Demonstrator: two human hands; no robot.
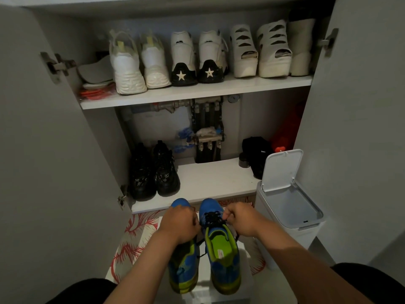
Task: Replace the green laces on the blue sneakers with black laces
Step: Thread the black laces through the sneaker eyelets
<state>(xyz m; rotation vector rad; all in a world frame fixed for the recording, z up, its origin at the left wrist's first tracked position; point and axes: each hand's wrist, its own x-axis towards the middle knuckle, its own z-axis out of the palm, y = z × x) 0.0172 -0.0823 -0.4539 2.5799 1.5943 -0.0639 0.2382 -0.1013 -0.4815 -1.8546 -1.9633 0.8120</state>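
Observation:
Two blue sneakers with lime-green lining stand side by side, toes away from me, on a white surface in front of an open cupboard. The right sneaker (221,249) carries a black lace (212,217) through its eyelets. My right hand (240,218) pinches that lace at the shoe's right side. My left hand (178,222) lies closed over the top of the left sneaker (183,268), hiding its lacing. A loose black lace end trails between the shoes. No green laces are visible.
A white bin (289,207) with its lid up stands at the right. The cupboard's lower shelf (210,183) holds black boots (153,172) at left and dark items at right; white shoes fill the upper shelf. A red-patterned mat (131,238) lies underneath. Cupboard doors stand open on both sides.

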